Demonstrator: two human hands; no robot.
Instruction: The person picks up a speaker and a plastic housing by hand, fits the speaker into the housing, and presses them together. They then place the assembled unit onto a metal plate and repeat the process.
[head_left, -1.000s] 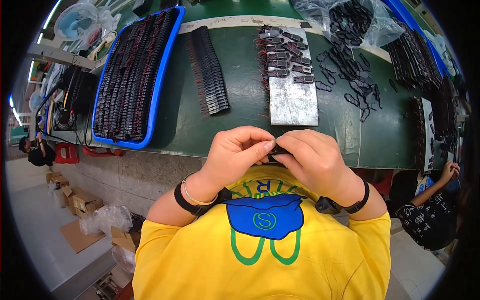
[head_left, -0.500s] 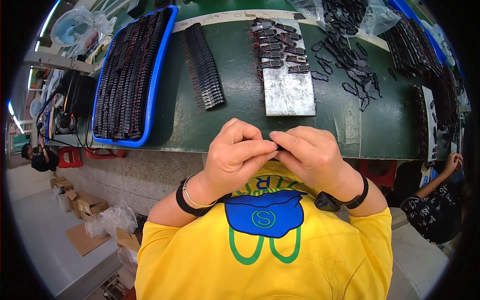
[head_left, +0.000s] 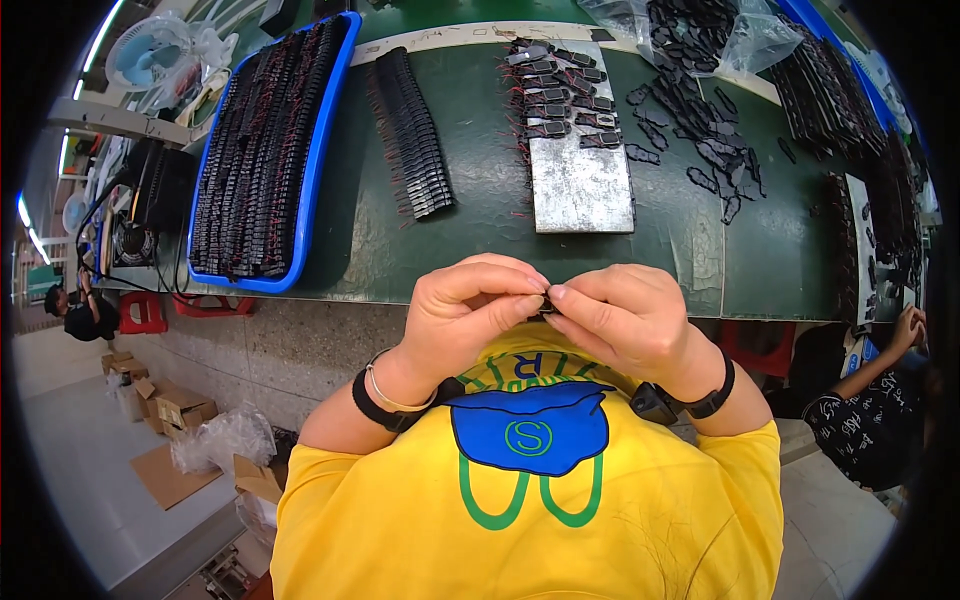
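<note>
Just past the table's near edge, my left hand [head_left: 468, 308] and my right hand [head_left: 632, 312] meet, fingertips pinched on a small black part [head_left: 547, 304]. Most of that part is hidden by the fingers, so its exact kind does not show. Beyond my hands lies a silvery metal plate [head_left: 582, 195], its far half carrying several black modules [head_left: 548, 97] with thin red wires. A long row of thin black pieces [head_left: 415, 135] with red wires lies left of the plate. Loose black flat pieces [head_left: 715, 150] are heaped to its right.
A blue tray [head_left: 300, 250] packed with rows of black wired parts stands at the left of the green table [head_left: 480, 230]. Clear plastic bags [head_left: 755, 42] lie at the back right. At the right edge a co-worker's hand [head_left: 910, 325] is beside another plate [head_left: 858, 230].
My left fingers have shifted and straightened slightly around the black part, and more of it shows between my fingertips. Both hands stay in nearly the same place.
</note>
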